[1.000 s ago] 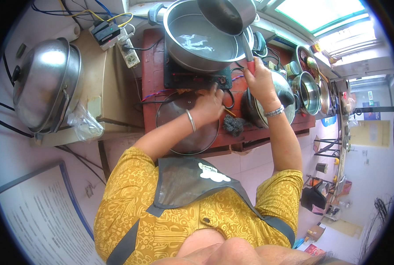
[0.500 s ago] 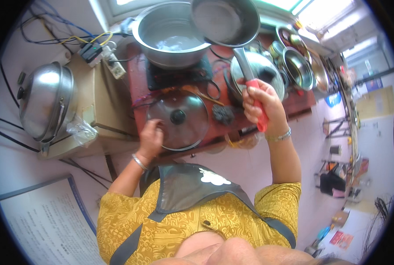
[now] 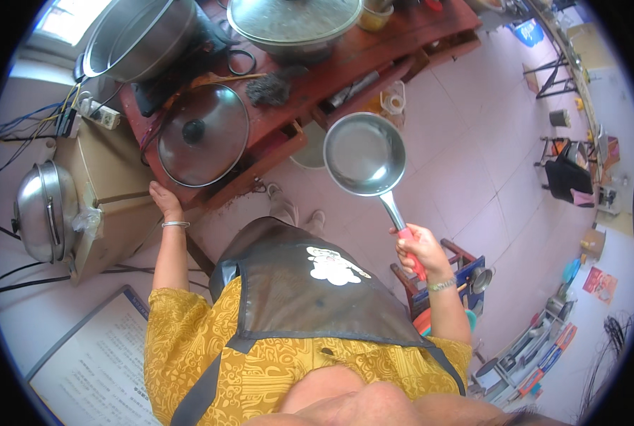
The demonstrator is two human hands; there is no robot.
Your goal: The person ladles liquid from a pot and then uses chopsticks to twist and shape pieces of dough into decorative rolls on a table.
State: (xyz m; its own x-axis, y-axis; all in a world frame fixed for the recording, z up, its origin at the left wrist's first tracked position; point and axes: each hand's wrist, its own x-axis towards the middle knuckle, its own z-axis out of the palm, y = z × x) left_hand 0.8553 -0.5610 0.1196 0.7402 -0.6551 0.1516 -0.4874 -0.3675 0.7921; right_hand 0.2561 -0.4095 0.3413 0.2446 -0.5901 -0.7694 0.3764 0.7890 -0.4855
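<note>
Head view: a saucepan [image 3: 365,153] hangs in the air over the tiled floor [image 3: 459,170], its red handle [image 3: 411,257] gripped in the right hand [image 3: 425,252].
Its metal bowl points away from the person, open side up, just off the front of the red table [image 3: 402,32]; the left hand [image 3: 166,201] is unclenched at the table's near corner beside a tan box [image 3: 114,167], though whether it touches the wood I cannot tell. On the table, a glass lid [image 3: 221,149] with a black knob lies near that hand, a dark scrubber [image 3: 268,86] is just beyond it, and a big open pot [image 3: 136,50] and a lidded pot [image 3: 295,21] stand farther back. A domed metal pot [image 3: 38,206] sits on the box.
</note>
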